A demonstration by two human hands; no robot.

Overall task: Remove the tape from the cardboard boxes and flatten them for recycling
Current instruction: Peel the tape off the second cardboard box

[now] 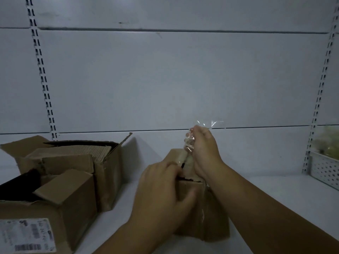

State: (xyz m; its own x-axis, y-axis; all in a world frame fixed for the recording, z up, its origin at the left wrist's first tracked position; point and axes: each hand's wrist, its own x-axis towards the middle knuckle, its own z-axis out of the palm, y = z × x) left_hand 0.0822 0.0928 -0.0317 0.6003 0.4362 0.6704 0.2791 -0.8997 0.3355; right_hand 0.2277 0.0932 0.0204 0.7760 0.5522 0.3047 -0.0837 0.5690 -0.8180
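The small box (214,222) stands on the shelf (275,189) near centre, right of the other boxes (77,195). The left hand (161,191) grips its top, fingers curled over the flap. The right hand (203,149) pinches crumpled clear tape (189,143), raised above the seam. The tape looks thin, sticky and liable to tear, so take it low, close to the cardboard. The box seems light and would likely lift unless held down.

A white shipping label (27,235) with barcodes sits on the front of a cardboard box (60,222) at lower left; its print is too blurred to read.
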